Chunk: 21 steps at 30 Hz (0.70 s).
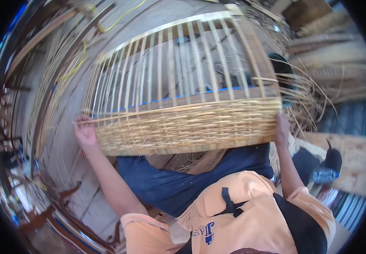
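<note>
A woven wicker panel (187, 131) on a wooden frame rests across my lap, slightly tilted. Its lower part is tightly woven. Bare upright strips (172, 70) run from there to the far rail. At the panel's left edge my left hand (86, 132) has its fingers closed on a long cane strand (126, 114), which lies along the top of the weave. My right hand (281, 129) grips the panel's right edge, its fingers partly hidden and a little blurred.
Loose cane strands (306, 91) spread out at the right beside a dark container (279, 63). A plastic bottle (325, 175) and a dark cap (333, 160) lie near a plywood board (356, 161). Long strips and a yellow cord (121, 17) lie on the plank floor (70, 169).
</note>
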{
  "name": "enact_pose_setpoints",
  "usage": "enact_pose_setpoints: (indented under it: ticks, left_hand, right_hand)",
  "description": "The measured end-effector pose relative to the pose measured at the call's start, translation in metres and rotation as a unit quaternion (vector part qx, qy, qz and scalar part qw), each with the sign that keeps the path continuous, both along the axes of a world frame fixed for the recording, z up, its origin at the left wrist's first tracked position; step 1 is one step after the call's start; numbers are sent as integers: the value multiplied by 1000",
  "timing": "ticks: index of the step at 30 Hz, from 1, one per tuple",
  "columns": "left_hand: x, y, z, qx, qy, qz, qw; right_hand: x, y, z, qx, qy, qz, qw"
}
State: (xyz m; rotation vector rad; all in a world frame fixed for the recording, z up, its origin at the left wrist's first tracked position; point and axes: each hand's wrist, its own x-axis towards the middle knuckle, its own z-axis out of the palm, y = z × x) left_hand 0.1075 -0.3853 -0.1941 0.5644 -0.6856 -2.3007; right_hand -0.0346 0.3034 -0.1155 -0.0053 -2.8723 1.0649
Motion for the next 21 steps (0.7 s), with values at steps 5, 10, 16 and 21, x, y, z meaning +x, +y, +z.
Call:
enact_pose_setpoints:
  ticks: [5,10,16,21]
  left_hand:
    - [-77,194,34,49,63,-124,989]
    - [-120,384,109,-80,-154,-152,973]
    - [-116,486,148,-672,-308,-260,620]
    - [-152,527,144,-850,-105,-206,474]
  right_hand:
    - [3,-21,15,-119,20,-6,993]
    - [6,-18,20,-219,-36,1,975]
    - [11,-8,38,-189,-7,-8,982]
    - [15,-5,30,-212,21,-6,977]
